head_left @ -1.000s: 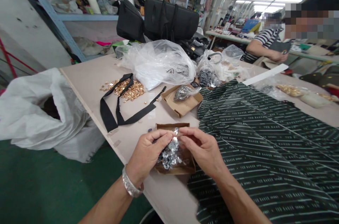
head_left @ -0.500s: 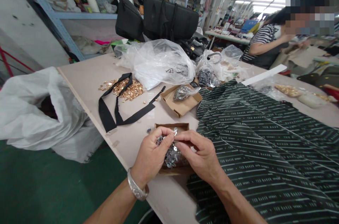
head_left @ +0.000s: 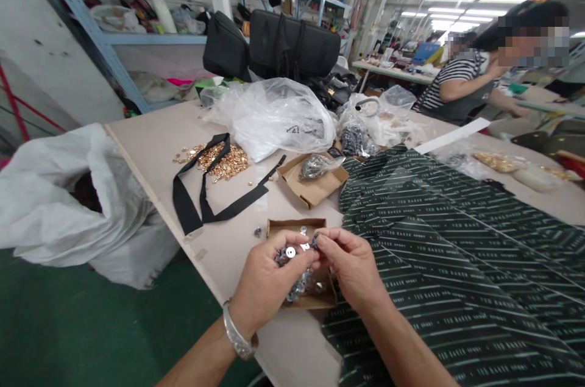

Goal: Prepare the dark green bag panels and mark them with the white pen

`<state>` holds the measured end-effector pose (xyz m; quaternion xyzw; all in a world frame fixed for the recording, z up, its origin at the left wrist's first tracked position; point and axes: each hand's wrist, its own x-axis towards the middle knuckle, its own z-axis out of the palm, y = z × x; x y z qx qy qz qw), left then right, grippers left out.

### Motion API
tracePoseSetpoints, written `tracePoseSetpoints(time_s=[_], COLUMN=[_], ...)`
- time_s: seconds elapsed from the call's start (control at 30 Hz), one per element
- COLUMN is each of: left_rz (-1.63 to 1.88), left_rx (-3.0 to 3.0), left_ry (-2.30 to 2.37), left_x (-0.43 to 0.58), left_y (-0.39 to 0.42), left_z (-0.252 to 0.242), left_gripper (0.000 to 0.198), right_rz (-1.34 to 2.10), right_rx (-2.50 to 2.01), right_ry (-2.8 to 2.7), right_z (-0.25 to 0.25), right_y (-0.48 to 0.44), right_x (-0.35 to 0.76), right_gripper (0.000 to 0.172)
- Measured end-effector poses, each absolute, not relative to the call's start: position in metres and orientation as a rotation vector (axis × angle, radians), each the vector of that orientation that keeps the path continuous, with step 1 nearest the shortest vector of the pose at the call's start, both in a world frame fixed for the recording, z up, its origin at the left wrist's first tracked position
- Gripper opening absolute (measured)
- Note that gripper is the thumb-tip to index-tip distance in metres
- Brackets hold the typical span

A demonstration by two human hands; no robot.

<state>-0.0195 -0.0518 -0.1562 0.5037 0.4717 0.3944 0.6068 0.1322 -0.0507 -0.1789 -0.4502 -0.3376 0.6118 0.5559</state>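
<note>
A small brown cardboard tray (head_left: 292,226) of silver metal snaps (head_left: 298,285) lies on the table in front of me. My left hand (head_left: 267,282), with a silver bracelet on the wrist, is closed on a clump of the snaps just above the tray. My right hand (head_left: 350,266) pinches a small snap at its fingertips, which meet the left hand's fingers over the tray. The right forearm rests on a dark green striped fabric (head_left: 457,253).
A black strap (head_left: 201,192) crosses a pile of gold snaps (head_left: 226,160). Behind stand a second cardboard tray (head_left: 315,189), clear plastic bags (head_left: 274,113) and black bags (head_left: 292,42). A white sack (head_left: 68,204) hangs at the table's left edge. A person in a striped top (head_left: 452,79) works at the far right.
Both hands have drawn closer together above the tray. The left hand has lifted a clump of snaps, and the right fingertips now pinch one against the left fingers.
</note>
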Motion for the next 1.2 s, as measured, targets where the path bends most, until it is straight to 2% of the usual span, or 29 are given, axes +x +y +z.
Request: tracePoseSetpoints(time_s=[0.17, 0.37, 0.47, 0.6, 0.73, 0.83, 0.97, 1.1, 1.2], left_rz=[0.970, 0.967, 0.965, 0.956, 0.960, 0.953, 0.981, 0.979, 0.974], left_rx=[1.353, 1.142, 1.091, 1.118, 1.205, 1.262, 1.349, 1.381, 1.441], left_ry=[1.210, 1.095, 1.088, 1.099, 1.032, 0.975, 0.943, 1.010, 1.001], left_x=[-0.016, -0.018, -0.021, -0.024, -0.024, -0.022, -0.021, -0.020, -0.018], left_y=[-0.054, -0.054, -0.053, -0.050, -0.049, -0.050, -0.052, -0.056, -0.058], left_z=[-0.160, -0.159, -0.160, -0.161, -0.158, -0.158, -0.160, -0.160, -0.158], left_gripper=[0.020, 0.022, 0.024, 0.026, 0.021, 0.021, 0.023, 0.018, 0.014], right_rz=[1.288, 1.321, 1.134, 0.862, 0.682, 0.570, 0.624, 0.821, 0.846], right_rx=[-1.155, -1.225, -1.359, -1.222, -1.021, -1.014, -1.163, -1.332, -1.359], right_ry=[-0.949, -1.031, -1.367, -1.549, -1.761, -1.839, -1.732, -1.585, -1.764], right_z=[-0.174, -0.180, -0.178, -0.172, -0.164, -0.163, -0.169, -0.166, -0.149], right_y=[-0.054, -0.052, -0.052, -0.055, -0.057, -0.056, -0.052, -0.040, -0.015], right_x=[0.132, 0.139, 0.144, 0.148, 0.150, 0.152, 0.156, 0.153, 0.140], right_gripper=[0.021, 0.024, 0.025, 0.013, 0.027, 0.023, 0.012, 0.018, 0.019])
